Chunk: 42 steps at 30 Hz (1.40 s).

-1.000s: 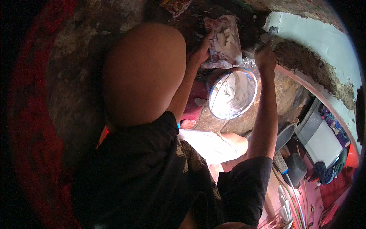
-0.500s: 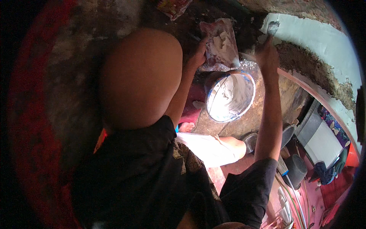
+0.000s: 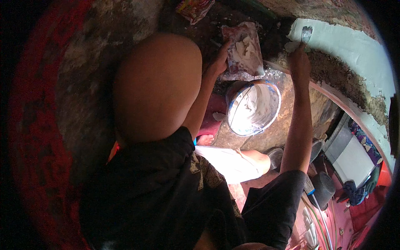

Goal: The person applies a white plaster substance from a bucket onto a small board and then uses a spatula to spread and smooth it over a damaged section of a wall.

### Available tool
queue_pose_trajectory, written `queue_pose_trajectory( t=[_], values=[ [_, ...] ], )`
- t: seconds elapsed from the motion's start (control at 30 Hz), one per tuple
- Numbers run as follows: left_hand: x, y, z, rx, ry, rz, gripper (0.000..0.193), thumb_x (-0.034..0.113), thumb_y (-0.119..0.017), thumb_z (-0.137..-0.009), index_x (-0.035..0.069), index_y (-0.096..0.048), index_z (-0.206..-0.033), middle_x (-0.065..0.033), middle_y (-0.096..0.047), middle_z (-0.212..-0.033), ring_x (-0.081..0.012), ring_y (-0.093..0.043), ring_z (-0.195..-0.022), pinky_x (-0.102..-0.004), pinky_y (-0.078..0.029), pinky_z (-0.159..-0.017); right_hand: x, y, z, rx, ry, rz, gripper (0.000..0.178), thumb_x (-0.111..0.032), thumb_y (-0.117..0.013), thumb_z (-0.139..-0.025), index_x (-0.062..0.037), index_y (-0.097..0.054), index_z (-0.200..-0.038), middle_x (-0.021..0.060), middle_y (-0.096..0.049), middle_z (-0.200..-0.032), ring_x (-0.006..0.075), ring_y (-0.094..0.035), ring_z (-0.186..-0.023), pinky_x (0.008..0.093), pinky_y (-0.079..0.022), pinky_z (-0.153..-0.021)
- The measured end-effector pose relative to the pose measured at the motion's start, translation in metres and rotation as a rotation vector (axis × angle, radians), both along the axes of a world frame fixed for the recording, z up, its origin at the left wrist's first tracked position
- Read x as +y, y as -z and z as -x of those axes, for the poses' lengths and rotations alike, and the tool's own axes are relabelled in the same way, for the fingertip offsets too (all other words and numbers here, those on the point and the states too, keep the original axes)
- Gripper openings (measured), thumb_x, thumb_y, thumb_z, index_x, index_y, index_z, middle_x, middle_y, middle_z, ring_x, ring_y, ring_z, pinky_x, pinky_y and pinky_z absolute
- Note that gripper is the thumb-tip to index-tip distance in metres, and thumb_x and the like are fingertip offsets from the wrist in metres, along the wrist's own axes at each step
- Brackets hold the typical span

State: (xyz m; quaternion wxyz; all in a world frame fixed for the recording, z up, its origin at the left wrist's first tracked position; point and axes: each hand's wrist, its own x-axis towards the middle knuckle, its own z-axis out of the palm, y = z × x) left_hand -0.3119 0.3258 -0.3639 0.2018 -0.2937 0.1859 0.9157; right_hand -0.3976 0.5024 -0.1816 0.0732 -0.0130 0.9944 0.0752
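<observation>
My right hand [image 3: 300, 62] reaches far right with its fingers closed round a small putty knife. The blade of that putty knife [image 3: 307, 32] lies against the smooth white putty coat [image 3: 341, 41] on the wall, near the coat's left end. My left hand [image 3: 219, 60] grips the left edge of a flat, stained board [image 3: 233, 35]; the fingers are partly hidden. A mound of white putty [image 3: 246, 48] sits on the board. Just below stands a bucket [image 3: 273, 125] with a blue-marked rim and thin wire handle, its inside coated with white putty [image 3: 250, 102].
A crumpled packet [image 3: 195, 10] lies at the far edge. Rough bare wall [image 3: 354, 75] runs below the putty coat. At lower right are a dark pot [image 3: 323, 187], a grey-white panel [image 3: 354, 160] and several cords. A bare foot [image 3: 205, 139] shows left of the bucket.
The putty knife and my right hand have moved slightly right along the white coat. The whole view has shifted a little. My left hand still holds the board.
</observation>
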Motion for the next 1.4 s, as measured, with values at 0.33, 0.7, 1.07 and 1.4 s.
queue_pose_trajectory(
  t=[0.33, 0.7, 1.07, 1.4],
  values=[
    [0.004, 0.021, 0.003, 0.064, -0.072, -0.013, 0.056, 0.042, -0.055, -0.087, 0.005, -0.045, -0.128, -0.0103, -0.049, -0.130, -0.0264, -0.050, -0.115, -0.0415, -0.042, -0.097, -0.009, -0.012, -0.070, -0.074, 0.120, 0.058, 0.056, -0.014, -0.044, -0.082, 0.0047, -0.023, -0.130, 0.0291, -0.062, -0.080, 0.0461, -0.060, -0.073, 0.0530, -0.048, -0.064],
    [0.007, 0.025, 0.001, 0.148, -0.078, -0.106, 0.057, 0.047, -0.051, -0.088, 0.006, -0.045, -0.128, -0.0110, -0.048, -0.130, -0.0266, -0.047, -0.118, -0.0428, -0.038, -0.100, -0.017, -0.009, -0.029, 0.034, -0.109, -0.001, 0.052, -0.020, -0.044, -0.086, 0.0034, -0.029, -0.130, 0.0274, -0.061, -0.079, 0.0447, -0.060, -0.071, 0.0528, -0.047, -0.061],
    [0.005, 0.007, 0.000, 0.010, 0.028, -0.032, 0.059, 0.048, -0.052, -0.087, 0.005, -0.046, -0.127, -0.0102, -0.049, -0.130, -0.0260, -0.048, -0.118, -0.0420, -0.037, -0.100, 0.006, -0.003, -0.006, -0.136, 0.064, -0.069, 0.054, -0.017, -0.041, -0.086, -0.0006, -0.022, -0.134, 0.0289, -0.061, -0.094, 0.0460, -0.060, -0.082, 0.0549, -0.047, -0.070],
    [0.003, 0.025, 0.006, -0.056, 0.038, 0.066, 0.060, 0.049, -0.053, -0.085, 0.006, -0.047, -0.127, -0.0103, -0.051, -0.127, -0.0268, -0.051, -0.113, -0.0433, -0.042, -0.095, -0.018, -0.050, -0.108, -0.179, 0.097, -0.076, 0.056, -0.017, -0.048, -0.085, 0.0008, -0.024, -0.133, 0.0283, -0.061, -0.078, 0.0451, -0.061, -0.073, 0.0519, -0.049, -0.063]
  ],
)
